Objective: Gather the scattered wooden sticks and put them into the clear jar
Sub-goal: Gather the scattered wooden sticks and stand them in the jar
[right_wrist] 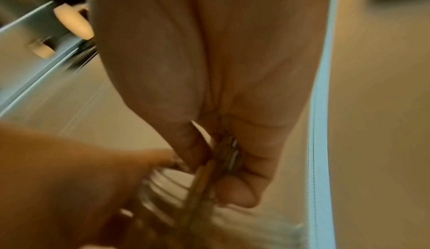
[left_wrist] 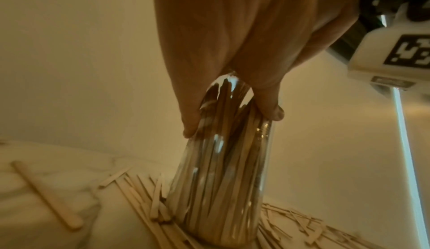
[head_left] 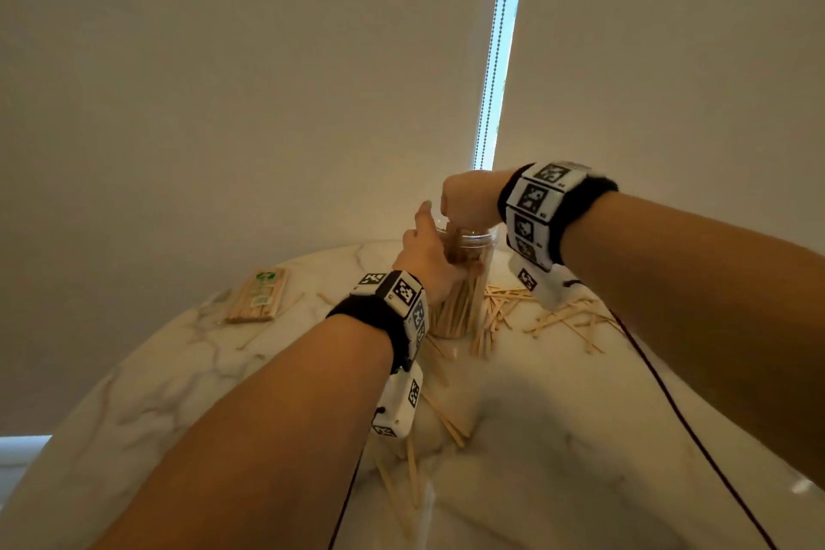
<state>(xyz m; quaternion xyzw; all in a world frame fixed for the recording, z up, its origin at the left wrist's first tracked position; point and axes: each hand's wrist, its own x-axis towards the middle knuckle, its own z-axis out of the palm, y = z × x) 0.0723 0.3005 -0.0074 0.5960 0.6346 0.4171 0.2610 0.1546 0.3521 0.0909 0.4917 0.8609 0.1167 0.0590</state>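
A clear jar point(head_left: 464, 290) packed with wooden sticks stands upright on the marble table point(head_left: 558, 438). My left hand point(head_left: 426, 255) grips the jar near its top, thumb and fingers around the clear jar point(left_wrist: 221, 170). Directly over the jar mouth, my right hand point(head_left: 468, 199) pinches a bundle of sticks point(right_wrist: 229, 153) whose lower ends reach into the threaded opening. Loose sticks point(head_left: 562, 317) lie scattered to the right of the jar, and more loose sticks point(head_left: 442, 415) lie in front of it.
A wrapped pack of sticks point(head_left: 256, 295) lies at the back left of the table. A single stick point(left_wrist: 46, 194) lies apart to the left. A dark cable point(head_left: 678, 411) runs across the table's right side. Window blinds hang close behind.
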